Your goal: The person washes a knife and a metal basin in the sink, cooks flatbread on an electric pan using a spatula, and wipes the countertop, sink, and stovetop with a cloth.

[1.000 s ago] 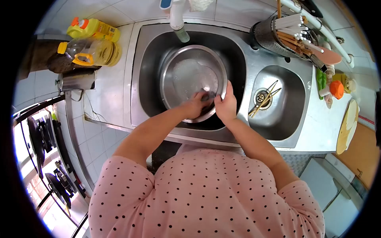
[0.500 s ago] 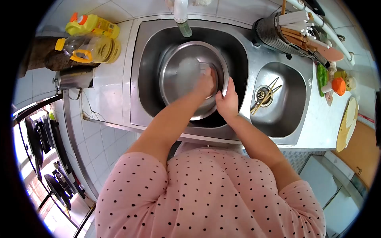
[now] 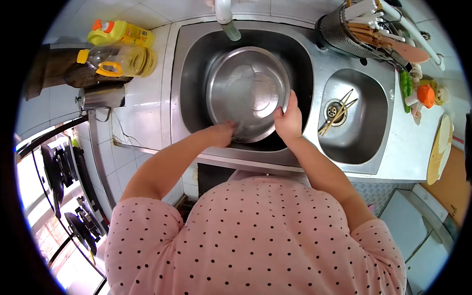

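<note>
A round, shiny silver metal basin stood within the larger grey steel sink, nearest its front edge, with open room toward the left, right and back edges. The right hand grasped the basin's right rim; the left hand lay at the front-left rim, its finger grip indiscernible. Slender brown sticks crossed within the smaller, round-cornered steel sink.

Basin: open to you from above; left hand and right hand occupy near-left and right rim.
Faucet: overhangs back of large sink, blocks you there.
Small sink: you can reach in; sticks cross drain.
Right rear: utensil holder in your way.
</note>
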### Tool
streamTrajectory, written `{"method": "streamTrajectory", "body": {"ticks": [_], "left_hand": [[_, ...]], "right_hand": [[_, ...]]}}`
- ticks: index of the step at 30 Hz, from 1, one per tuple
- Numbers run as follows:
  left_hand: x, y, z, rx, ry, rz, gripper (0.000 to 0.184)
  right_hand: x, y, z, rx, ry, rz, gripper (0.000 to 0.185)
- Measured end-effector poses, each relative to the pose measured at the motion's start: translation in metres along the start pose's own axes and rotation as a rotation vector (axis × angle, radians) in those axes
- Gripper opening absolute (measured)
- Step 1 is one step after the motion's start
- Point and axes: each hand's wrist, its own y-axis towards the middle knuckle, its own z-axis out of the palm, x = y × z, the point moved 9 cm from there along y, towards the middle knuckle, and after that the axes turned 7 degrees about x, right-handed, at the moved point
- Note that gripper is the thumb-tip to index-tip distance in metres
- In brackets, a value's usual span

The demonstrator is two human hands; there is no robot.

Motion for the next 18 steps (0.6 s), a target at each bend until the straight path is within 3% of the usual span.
{"method": "streamTrajectory", "body": {"ticks": [1,4,6,8,11,15,17,18], "left_hand": [[-0.011,-0.007,-0.004,0.026,-0.141,0.053,0.051],[0.018,-0.01,-0.01,0.002,-0.081,-0.018,0.054],[0.064,0.0,-0.028,-0.054,0.528,-0.256,0.05],[0.103,0.009,-0.062,-0.506,0.52,-0.253,0.041],[0.096,0.004,-0.085,-0.58,0.656,-0.259,0.042],[0.082,0.014,-0.017,-0.174,0.433,-0.221,0.048],[0.017,0.003,-0.01,0.062,0.414,-0.064,0.055],[0.007,0.016,-0.004,0.054,0.152,0.034,0.052]], "right_hand": [[0.001,0.001,-0.001,-0.002,-0.012,-0.015,0.061],[0.001,0.001,-0.002,0.047,-0.026,0.031,0.061],[0.0,0.002,-0.001,0.047,-0.038,0.014,0.061],[0.002,0.003,0.0,-0.01,-0.016,-0.102,0.06],[0.005,0.001,-0.005,-0.02,-0.015,-0.109,0.059],[0.002,0.001,-0.001,-0.002,-0.021,-0.052,0.058],[0.001,0.001,-0.001,-0.001,-0.019,-0.049,0.058],[0.001,0.001,0.0,0.0,-0.017,-0.048,0.058]]}}
